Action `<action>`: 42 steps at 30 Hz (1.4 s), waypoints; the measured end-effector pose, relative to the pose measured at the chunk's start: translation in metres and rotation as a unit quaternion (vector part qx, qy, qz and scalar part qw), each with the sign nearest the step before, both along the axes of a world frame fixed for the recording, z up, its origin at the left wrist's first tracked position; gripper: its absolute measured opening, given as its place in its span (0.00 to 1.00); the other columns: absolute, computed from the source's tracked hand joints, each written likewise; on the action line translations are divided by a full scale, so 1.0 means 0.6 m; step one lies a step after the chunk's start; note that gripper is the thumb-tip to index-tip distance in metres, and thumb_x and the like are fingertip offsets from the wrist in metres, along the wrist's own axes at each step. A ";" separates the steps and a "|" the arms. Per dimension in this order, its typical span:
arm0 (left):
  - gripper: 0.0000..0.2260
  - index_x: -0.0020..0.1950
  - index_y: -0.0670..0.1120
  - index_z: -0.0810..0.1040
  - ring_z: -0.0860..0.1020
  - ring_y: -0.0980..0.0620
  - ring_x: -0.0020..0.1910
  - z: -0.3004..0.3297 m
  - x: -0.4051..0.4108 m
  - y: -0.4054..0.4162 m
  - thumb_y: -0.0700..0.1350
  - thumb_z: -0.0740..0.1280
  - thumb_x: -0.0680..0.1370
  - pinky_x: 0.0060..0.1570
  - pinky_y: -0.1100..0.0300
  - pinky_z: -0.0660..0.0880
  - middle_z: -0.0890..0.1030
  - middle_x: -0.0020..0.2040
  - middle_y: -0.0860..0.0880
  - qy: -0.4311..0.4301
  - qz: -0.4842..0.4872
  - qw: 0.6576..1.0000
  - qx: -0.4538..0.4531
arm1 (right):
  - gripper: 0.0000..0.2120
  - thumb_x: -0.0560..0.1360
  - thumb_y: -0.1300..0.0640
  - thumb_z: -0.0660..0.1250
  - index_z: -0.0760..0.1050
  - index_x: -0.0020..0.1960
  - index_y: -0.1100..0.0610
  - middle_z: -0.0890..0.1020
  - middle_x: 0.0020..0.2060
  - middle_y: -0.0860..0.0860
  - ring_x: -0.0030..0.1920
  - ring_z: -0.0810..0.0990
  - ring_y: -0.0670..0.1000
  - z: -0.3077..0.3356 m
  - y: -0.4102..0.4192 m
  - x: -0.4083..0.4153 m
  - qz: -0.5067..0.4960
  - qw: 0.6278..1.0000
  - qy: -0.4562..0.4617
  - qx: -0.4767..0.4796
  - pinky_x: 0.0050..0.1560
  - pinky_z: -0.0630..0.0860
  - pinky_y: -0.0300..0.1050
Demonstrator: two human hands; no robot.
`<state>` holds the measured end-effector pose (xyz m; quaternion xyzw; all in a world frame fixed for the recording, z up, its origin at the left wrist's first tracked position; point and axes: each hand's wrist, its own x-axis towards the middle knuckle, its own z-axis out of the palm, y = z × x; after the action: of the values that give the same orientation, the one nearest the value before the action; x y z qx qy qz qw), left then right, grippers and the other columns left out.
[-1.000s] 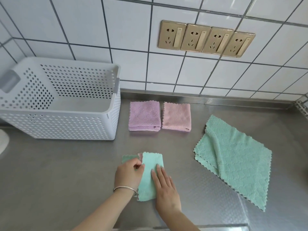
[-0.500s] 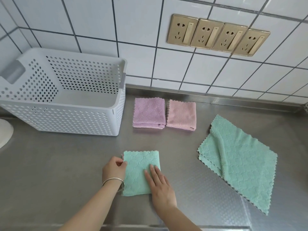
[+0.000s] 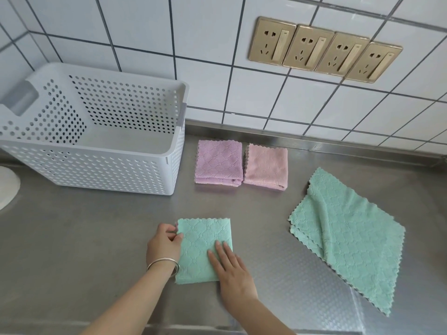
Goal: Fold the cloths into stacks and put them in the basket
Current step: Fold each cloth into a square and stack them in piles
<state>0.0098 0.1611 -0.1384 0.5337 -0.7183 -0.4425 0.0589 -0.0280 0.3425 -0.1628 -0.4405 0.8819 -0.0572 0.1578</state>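
Note:
A small folded green cloth lies flat on the steel counter in front of me. My left hand, with a silver bangle on its wrist, pinches the cloth's upper left edge. My right hand rests flat on its lower right part, fingers spread. A folded purple cloth and a folded pink cloth lie side by side near the wall. An unfolded green cloth lies loose to the right. The white perforated basket stands at the left, with nothing visible inside.
The steel counter meets a white tiled wall with a row of gold sockets. A white round object shows at the far left edge. The counter's front edge runs just below my forearms.
The green cloth was folded over from a narrow strip into a square. My left hand shifted to its left edge, and my right hand stayed pressed on it.

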 end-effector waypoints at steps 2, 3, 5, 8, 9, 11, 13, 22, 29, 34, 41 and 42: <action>0.07 0.44 0.48 0.73 0.80 0.44 0.45 -0.002 0.003 0.000 0.42 0.70 0.72 0.45 0.58 0.71 0.84 0.43 0.47 -0.001 -0.001 1.000 0.001 | 0.58 0.53 0.54 0.74 0.46 0.76 0.54 0.70 0.68 0.49 0.68 0.66 0.51 0.001 -0.001 0.000 -0.018 1.000 -0.019 0.002 0.54 0.78 0.45; 0.07 0.45 0.48 0.73 0.80 0.44 0.46 -0.004 0.005 -0.001 0.44 0.70 0.72 0.45 0.58 0.72 0.84 0.43 0.47 -0.008 -0.009 1.000 -0.006 | 0.58 0.50 0.53 0.75 0.53 0.76 0.52 0.72 0.67 0.49 0.67 0.70 0.51 0.006 -0.001 -0.002 -0.023 0.999 -0.021 0.003 0.54 0.78 0.44; 0.10 0.48 0.48 0.75 0.78 0.43 0.50 -0.009 0.012 -0.003 0.49 0.71 0.71 0.48 0.55 0.74 0.81 0.47 0.47 -0.046 -0.037 0.997 -0.046 | 0.44 0.51 0.57 0.73 0.69 0.67 0.48 0.76 0.63 0.47 0.62 0.77 0.50 0.013 -0.001 -0.008 -0.054 0.998 -0.012 -0.043 0.53 0.78 0.41; 0.17 0.50 0.49 0.78 0.72 0.43 0.57 -0.013 0.024 0.004 0.58 0.70 0.68 0.52 0.52 0.72 0.73 0.54 0.45 -0.130 -0.060 0.982 -0.123 | 0.26 0.65 0.67 0.59 0.74 0.61 0.54 0.78 0.57 0.51 0.55 0.78 0.56 0.028 -0.011 -0.019 -0.216 0.965 -0.066 -0.134 0.50 0.78 0.44; 0.17 0.50 0.50 0.79 0.70 0.44 0.59 -0.013 0.027 0.010 0.60 0.70 0.68 0.53 0.53 0.72 0.72 0.55 0.46 -0.143 -0.060 0.980 -0.127 | 0.21 0.70 0.65 0.57 0.74 0.61 0.56 0.77 0.55 0.52 0.54 0.77 0.55 0.033 -0.015 -0.026 -0.265 0.951 -0.071 -0.140 0.52 0.76 0.45; 0.16 0.49 0.51 0.80 0.68 0.45 0.59 -0.013 0.031 0.022 0.60 0.68 0.69 0.54 0.54 0.70 0.71 0.57 0.47 -0.157 -0.065 0.978 -0.122 | 0.15 0.77 0.56 0.56 0.71 0.62 0.56 0.74 0.55 0.50 0.56 0.72 0.51 0.043 -0.024 -0.042 -0.319 0.939 -0.086 -0.090 0.58 0.71 0.43; 0.15 0.49 0.51 0.81 0.68 0.45 0.59 -0.013 0.029 0.028 0.60 0.66 0.71 0.55 0.55 0.69 0.72 0.58 0.48 -0.181 -0.083 0.972 -0.123 | 0.16 0.77 0.49 0.57 0.70 0.61 0.55 0.72 0.55 0.49 0.57 0.71 0.50 0.044 -0.032 -0.054 -0.344 0.927 -0.146 -0.031 0.58 0.69 0.42; 0.09 0.45 0.41 0.69 0.73 0.42 0.39 0.026 -0.028 0.068 0.46 0.63 0.77 0.38 0.54 0.66 0.74 0.34 0.49 0.057 0.014 0.998 0.009 | 0.03 0.76 0.57 0.61 0.67 0.44 0.53 0.72 0.35 0.47 0.34 0.70 0.45 0.075 -0.016 -0.094 -0.416 0.827 -0.327 -0.189 0.31 0.65 0.35; 0.21 0.62 0.51 0.66 0.77 0.59 0.45 0.120 -0.235 0.075 0.54 0.65 0.71 0.47 0.61 0.72 0.78 0.49 0.57 0.253 -0.064 0.965 0.038 | 0.04 0.77 0.58 0.62 0.69 0.45 0.50 0.80 0.41 0.47 0.42 0.79 0.47 0.161 -0.009 -0.284 -0.466 0.739 -0.311 -0.373 0.42 0.74 0.41; 0.24 0.71 0.52 0.63 0.66 0.50 0.68 0.116 -0.386 0.065 0.42 0.63 0.76 0.65 0.60 0.62 0.67 0.70 0.49 0.107 -0.265 0.955 -0.085 | 0.07 0.77 0.55 0.63 0.70 0.53 0.56 0.80 0.46 0.51 0.44 0.78 0.51 0.154 -0.018 -0.415 -0.509 0.717 -0.294 -0.374 0.45 0.74 0.44; 0.26 0.73 0.51 0.59 0.67 0.45 0.67 0.052 -0.488 0.058 0.42 0.62 0.77 0.65 0.55 0.65 0.63 0.71 0.45 -0.036 -0.327 0.938 -0.106 | 0.16 0.76 0.56 0.63 0.67 0.63 0.55 0.76 0.39 0.46 0.37 0.76 0.47 0.082 -0.023 -0.496 -0.554 0.715 -0.273 -0.327 0.35 0.70 0.41; 0.26 0.74 0.51 0.59 0.67 0.45 0.68 0.048 -0.492 0.059 0.42 0.62 0.77 0.65 0.55 0.65 0.62 0.71 0.45 -0.046 -0.329 0.937 -0.106 | 0.17 0.76 0.56 0.63 0.66 0.64 0.54 0.74 0.38 0.45 0.37 0.75 0.48 0.077 -0.023 -0.498 -0.561 0.715 -0.267 -0.322 0.34 0.68 0.40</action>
<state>-0.2856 0.1968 -0.1099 0.2781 -0.8985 -0.3331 -0.0669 -0.3268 0.3290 -0.1166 0.1441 0.8168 -0.5307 0.1744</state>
